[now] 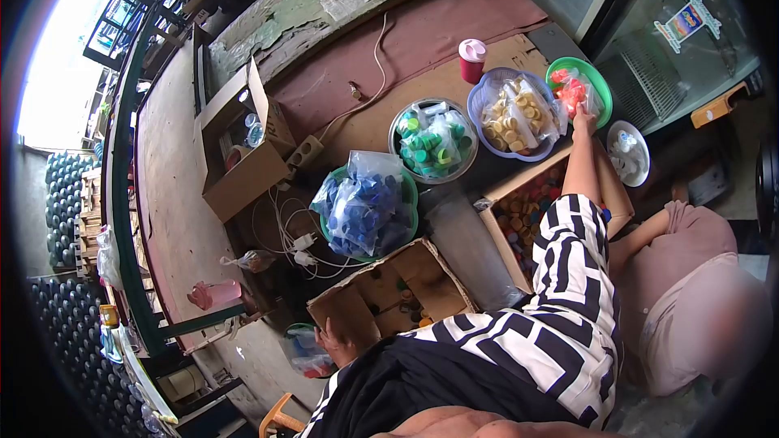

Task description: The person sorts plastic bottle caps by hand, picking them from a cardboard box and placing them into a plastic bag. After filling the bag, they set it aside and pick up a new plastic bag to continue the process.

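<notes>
A cluttered work floor beside a low brown-draped bench (454, 24), bowls and boxes spread in an arc. And here's the action, far right of that arc: a clear plastic bag of red bottle caps (566, 90), sitting in a round green plastic bowl (604, 90). The right hand (581, 123) is on it, arm in a black-and-white patterned sleeve (568, 276) stretched to full reach. The bag lies just beyond the fingertips, up and away from the body, with the fingers touching its near side. Whether they pinch the plastic or only rest on it, I cannot tell at this size. The bowl is round, so it has no long axis; the approach is straight along the forearm.

Just left of it is a lilac plastic bowl (479, 101) with a bag of yellow caps, then a round metal bowl (398, 125) of green caps. Nearer in, a green basin (410, 194) holds a bag of blue caps. Under the reaching forearm sits an open cardboard box of mixed loose caps (519, 182). A small white dish (629, 154) lies to the right of the green bowl.

The left hand (334, 340) is well apart, low by the body at the near corner of a second brown cardboard box (349, 304). It touches the flap, but the fingers are too hidden to read. So the right hand is clearly the nearer one. Another person in a pink top (690, 300) sits close on the right.
</notes>
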Demonstrator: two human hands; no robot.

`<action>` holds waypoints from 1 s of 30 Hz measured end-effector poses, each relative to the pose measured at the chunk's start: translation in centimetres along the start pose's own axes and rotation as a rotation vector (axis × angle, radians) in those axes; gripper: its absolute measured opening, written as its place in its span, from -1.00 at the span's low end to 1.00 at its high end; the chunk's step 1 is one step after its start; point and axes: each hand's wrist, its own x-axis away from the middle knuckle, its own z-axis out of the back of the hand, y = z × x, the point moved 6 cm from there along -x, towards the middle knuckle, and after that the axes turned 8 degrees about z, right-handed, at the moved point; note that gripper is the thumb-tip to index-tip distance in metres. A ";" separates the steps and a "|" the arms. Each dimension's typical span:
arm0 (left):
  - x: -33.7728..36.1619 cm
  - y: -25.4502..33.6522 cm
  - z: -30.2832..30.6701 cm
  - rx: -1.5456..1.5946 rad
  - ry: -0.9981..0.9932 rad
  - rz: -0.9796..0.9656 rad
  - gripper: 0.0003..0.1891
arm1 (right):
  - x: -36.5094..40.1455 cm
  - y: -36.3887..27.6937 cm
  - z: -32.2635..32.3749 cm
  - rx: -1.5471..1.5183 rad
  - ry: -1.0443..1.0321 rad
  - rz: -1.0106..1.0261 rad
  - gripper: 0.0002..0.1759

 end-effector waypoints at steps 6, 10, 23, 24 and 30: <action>0.1 0.4 0.4 -0.001 0.004 0.001 -0.14 | 2.8 -4.7 2.3 0.499 0.216 0.217 -0.26; 0.0 0.5 0.4 -0.029 -0.004 -0.019 -0.13 | 5.8 -8.0 2.7 0.575 0.115 0.812 -0.38; 0.2 -1.2 -0.8 -0.021 0.009 -0.014 -0.13 | 16.7 -8.7 9.4 -0.088 -0.038 0.885 -0.78; 0.1 -1.3 -1.0 -0.016 0.012 -0.019 -0.13 | 18.4 -8.5 9.6 -0.123 -0.130 0.842 -0.81; 0.4 -0.2 0.2 -0.008 0.060 -0.037 -0.09 | 29.0 -9.2 11.1 -0.348 -0.507 0.746 -0.84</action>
